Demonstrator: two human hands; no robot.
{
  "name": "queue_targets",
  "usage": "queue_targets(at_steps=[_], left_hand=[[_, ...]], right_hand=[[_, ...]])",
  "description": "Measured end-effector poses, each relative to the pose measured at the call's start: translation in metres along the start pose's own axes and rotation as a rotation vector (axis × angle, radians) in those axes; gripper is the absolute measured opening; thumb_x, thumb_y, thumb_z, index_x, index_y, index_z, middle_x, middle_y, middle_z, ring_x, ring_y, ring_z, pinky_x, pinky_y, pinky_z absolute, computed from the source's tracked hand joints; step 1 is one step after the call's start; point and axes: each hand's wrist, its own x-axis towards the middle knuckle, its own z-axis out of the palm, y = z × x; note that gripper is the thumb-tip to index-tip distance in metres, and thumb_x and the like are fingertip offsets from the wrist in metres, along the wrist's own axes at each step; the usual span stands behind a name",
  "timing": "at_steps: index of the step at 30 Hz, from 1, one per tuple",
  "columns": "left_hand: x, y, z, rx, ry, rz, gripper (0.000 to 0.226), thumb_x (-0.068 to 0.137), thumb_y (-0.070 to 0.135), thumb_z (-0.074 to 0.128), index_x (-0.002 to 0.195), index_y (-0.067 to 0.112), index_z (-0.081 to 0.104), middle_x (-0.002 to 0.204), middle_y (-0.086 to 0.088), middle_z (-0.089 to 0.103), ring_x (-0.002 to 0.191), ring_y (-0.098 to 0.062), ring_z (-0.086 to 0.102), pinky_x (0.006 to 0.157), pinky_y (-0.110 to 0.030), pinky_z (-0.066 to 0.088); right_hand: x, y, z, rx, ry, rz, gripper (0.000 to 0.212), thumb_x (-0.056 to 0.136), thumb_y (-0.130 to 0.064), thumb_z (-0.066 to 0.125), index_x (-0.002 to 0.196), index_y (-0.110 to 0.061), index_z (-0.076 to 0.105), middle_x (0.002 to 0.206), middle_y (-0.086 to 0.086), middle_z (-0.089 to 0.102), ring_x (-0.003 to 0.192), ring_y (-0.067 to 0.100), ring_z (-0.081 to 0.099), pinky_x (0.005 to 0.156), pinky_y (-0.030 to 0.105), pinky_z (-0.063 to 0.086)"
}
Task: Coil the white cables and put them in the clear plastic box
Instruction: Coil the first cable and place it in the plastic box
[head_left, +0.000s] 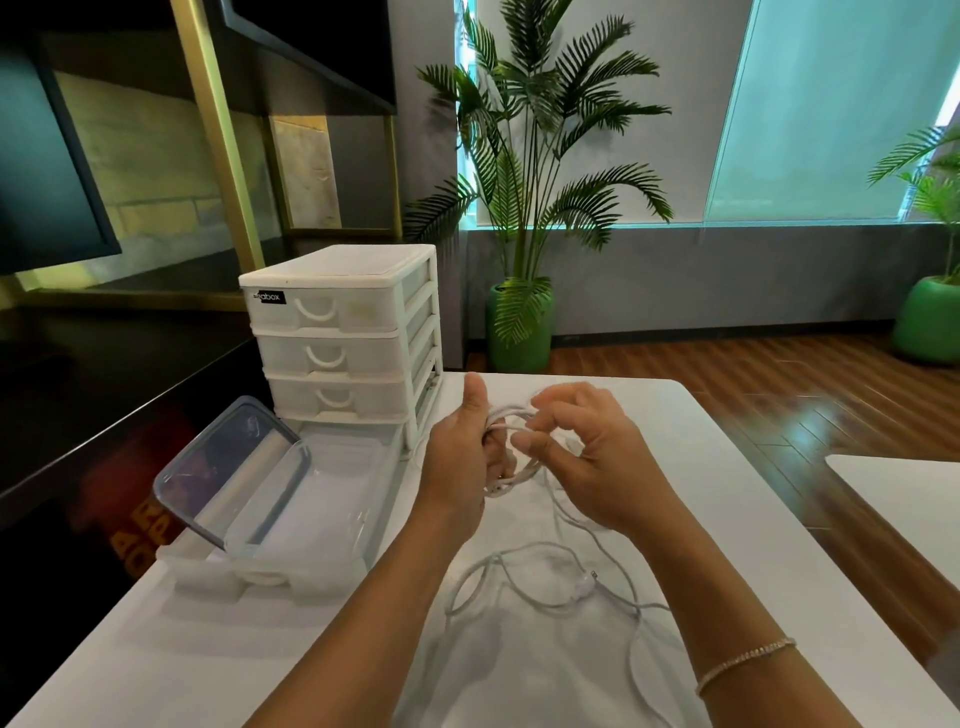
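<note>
The left hand (460, 457) grips an upright cable coil (511, 452), right of the box (291, 499). The right hand (587, 457) pinches its top strands. Loose cable (545, 582) trails toward the person.

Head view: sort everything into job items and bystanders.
Job: cable coil held by left hand and right hand; loose cable on table; clear box, lid open.

Bystanders: drawer unit, palm, green pot, bracelet.

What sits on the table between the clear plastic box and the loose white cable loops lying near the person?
Head view: only the left forearm crosses above that stretch; the white table under it is bare between the clear plastic box and the loose cable loops.
</note>
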Motion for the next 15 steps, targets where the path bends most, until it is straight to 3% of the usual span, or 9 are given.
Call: queue_targets(at_steps=[4,6,8,11,13,15], left_hand=[[-0.006,-0.001,0.001,0.286,-0.001,0.213,0.045,0.079,0.056,0.034,0.052,0.022,0.043,0.042,0.01,0.041,0.047,-0.009,0.038,0.052,-0.025,0.037],[-0.007,-0.001,0.003,0.465,0.043,0.337,0.041,0.086,0.05,0.035,0.056,0.024,0.045,0.048,0.01,0.044,0.049,-0.01,0.044,0.053,-0.017,0.039],[-0.008,-0.001,0.002,0.576,0.083,0.441,0.04,0.088,0.046,0.039,0.063,0.019,0.054,0.054,0.009,0.049,0.05,-0.009,0.046,0.048,-0.008,0.038],[-0.006,-0.003,-0.001,0.663,0.092,0.564,0.038,0.091,0.035,0.047,0.093,0.004,0.069,0.069,0.0,0.061,0.055,-0.006,0.05,0.055,-0.003,0.041],[-0.005,-0.004,-0.002,0.724,0.099,0.617,0.039,0.09,0.035,0.047,0.094,0.002,0.068,0.062,0.006,0.054,0.053,-0.007,0.048,0.055,-0.004,0.04],[-0.002,-0.004,-0.006,0.77,0.1,0.621,0.046,0.087,0.042,0.042,0.084,0.003,0.066,0.057,0.007,0.047,0.049,-0.009,0.043,0.053,-0.008,0.039]], right_hand=[[0.0,-0.012,-0.006,0.09,0.115,-0.018,0.022,0.079,-0.052,0.056,0.063,-0.037,0.051,0.079,-0.012,0.052,0.083,0.008,0.049,0.074,0.018,0.04],[0.001,-0.013,-0.008,0.159,0.128,0.0,0.02,0.076,-0.046,0.053,0.062,-0.031,0.053,0.071,-0.008,0.056,0.072,0.009,0.053,0.067,0.022,0.044],[-0.001,-0.013,-0.006,0.185,0.134,0.026,0.021,0.073,-0.045,0.055,0.061,-0.029,0.055,0.064,-0.007,0.057,0.065,0.011,0.054,0.064,0.025,0.046],[-0.002,-0.013,-0.005,0.194,0.133,0.046,0.029,0.071,-0.047,0.063,0.059,-0.023,0.056,0.059,-0.003,0.058,0.061,0.016,0.055,0.065,0.032,0.049],[-0.003,-0.014,-0.004,0.237,0.132,0.062,0.041,0.07,-0.051,0.067,0.06,-0.012,0.059,0.059,0.005,0.06,0.059,0.02,0.055,0.063,0.036,0.049],[-0.002,-0.017,-0.004,0.299,0.124,0.098,0.047,0.066,-0.05,0.059,0.064,-0.003,0.06,0.058,0.011,0.062,0.05,0.014,0.053,0.058,0.033,0.047]])
